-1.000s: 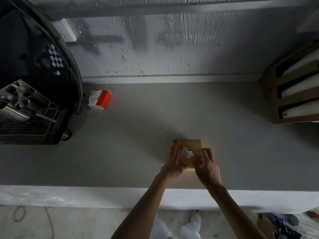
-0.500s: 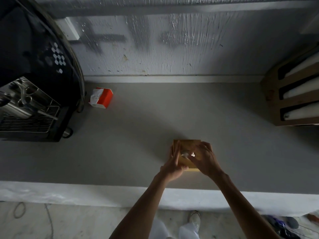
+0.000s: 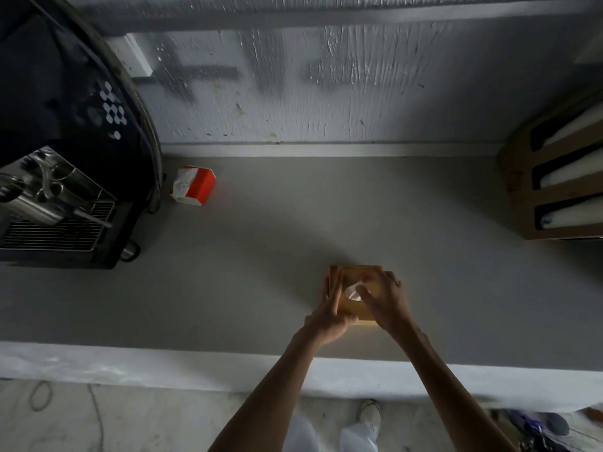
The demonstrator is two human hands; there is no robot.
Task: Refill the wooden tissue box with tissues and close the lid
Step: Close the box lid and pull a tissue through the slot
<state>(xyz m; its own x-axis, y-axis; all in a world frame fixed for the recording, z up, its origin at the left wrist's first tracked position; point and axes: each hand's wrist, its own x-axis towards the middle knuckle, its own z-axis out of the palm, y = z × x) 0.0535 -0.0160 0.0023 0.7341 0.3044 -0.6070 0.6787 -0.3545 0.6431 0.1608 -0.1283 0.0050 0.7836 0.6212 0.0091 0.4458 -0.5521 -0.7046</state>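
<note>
A small wooden tissue box [image 3: 354,276] sits on the grey counter near its front edge, lid on top. A white tissue [image 3: 353,292] pokes up through the opening in the lid. My left hand [image 3: 329,313] grips the box's left side and front corner. My right hand [image 3: 385,298] lies over the right half of the lid, its fingertips pinching the tissue at the opening. Much of the box is hidden under both hands.
A red and white tissue pack [image 3: 194,185] lies at the back left, beside a black espresso machine [image 3: 62,177]. A wooden rack [image 3: 554,177] with white rolls stands at the right. The counter's white front edge [image 3: 163,367] runs below my arms.
My right hand has slid left and forward over the lid, and its fingers have come onto the tissue at the opening. My left hand stays on the box's left side.
</note>
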